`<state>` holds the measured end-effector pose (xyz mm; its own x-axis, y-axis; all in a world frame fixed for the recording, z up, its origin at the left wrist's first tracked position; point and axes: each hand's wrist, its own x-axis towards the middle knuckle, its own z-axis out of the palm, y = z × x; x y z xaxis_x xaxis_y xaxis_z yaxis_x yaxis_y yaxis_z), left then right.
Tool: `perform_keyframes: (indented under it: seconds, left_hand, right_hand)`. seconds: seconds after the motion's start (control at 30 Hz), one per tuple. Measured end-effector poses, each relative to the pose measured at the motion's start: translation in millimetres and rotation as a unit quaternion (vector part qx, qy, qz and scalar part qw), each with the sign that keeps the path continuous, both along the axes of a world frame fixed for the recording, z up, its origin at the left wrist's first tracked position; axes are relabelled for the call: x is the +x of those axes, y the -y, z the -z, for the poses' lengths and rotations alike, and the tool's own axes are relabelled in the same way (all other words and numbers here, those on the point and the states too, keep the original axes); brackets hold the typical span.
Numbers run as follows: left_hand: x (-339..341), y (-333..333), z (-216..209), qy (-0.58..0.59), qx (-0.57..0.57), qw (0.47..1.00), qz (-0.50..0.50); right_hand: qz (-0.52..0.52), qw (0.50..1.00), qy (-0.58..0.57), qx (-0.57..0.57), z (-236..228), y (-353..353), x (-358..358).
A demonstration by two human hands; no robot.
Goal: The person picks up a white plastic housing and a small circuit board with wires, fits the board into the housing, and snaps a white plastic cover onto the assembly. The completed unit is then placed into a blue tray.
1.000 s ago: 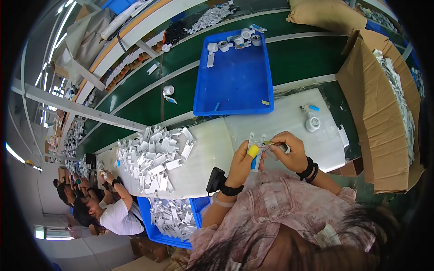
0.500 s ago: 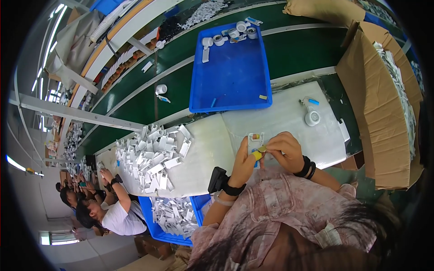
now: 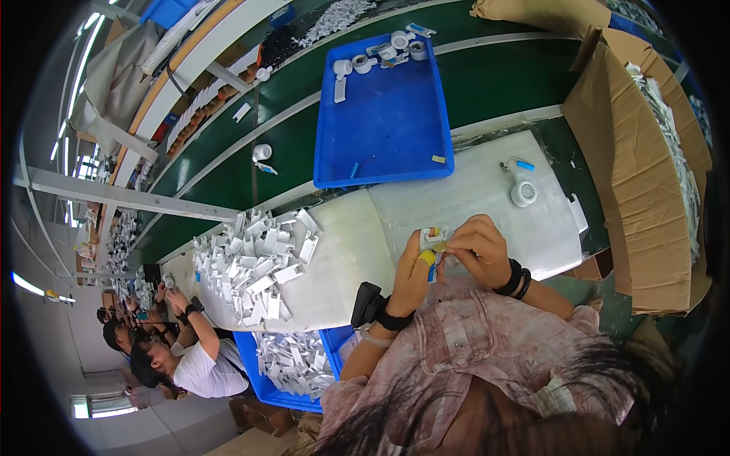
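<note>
My left hand (image 3: 409, 280) is closed round a small white plastic housing (image 3: 433, 234) with an orange-and-yellow part inside. A yellow wrap (image 3: 427, 257) covers its thumb, and a bit of a blue cylinder (image 3: 432, 271) shows just below. My right hand (image 3: 482, 251) pinches a small yellowish strip (image 3: 440, 247) against the near edge of the housing; the fingertips partly hide it. To the right on the white work mat lies a round white vented unit (image 3: 524, 193) with a blue cylinder (image 3: 525, 165) wired to it.
A heap of white plastic housings (image 3: 258, 262) covers the mat's left part. Beyond stands a blue tray (image 3: 384, 114) with several round white units. A cardboard box (image 3: 631, 175) stands at the right, a blue bin (image 3: 266, 391) below the heap. Another person (image 3: 201, 365) sits at the left.
My right hand has brought the yellowish strip up to the white housing, and my left hand has tilted the housing a little. The whole view has shifted slightly.
</note>
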<state>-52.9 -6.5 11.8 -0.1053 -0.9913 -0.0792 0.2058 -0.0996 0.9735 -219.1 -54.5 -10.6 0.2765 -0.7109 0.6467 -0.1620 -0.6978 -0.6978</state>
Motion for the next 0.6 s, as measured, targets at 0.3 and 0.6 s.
perform_keyframes:
  seconds: [0.3, 0.6]
  left_hand:
    - [-1.6, 0.5, -1.6, 0.043, -0.017, 0.999, 0.004]
    - [-2.1, 0.1, -5.2, 0.111, -0.009, 0.994, 0.018]
  right_hand:
    - [0.008, 1.0, -0.017, -0.014, 1.1, 0.2, -0.7]
    - [0.015, 1.0, -0.023, -0.013, 3.2, 0.8, -0.7]
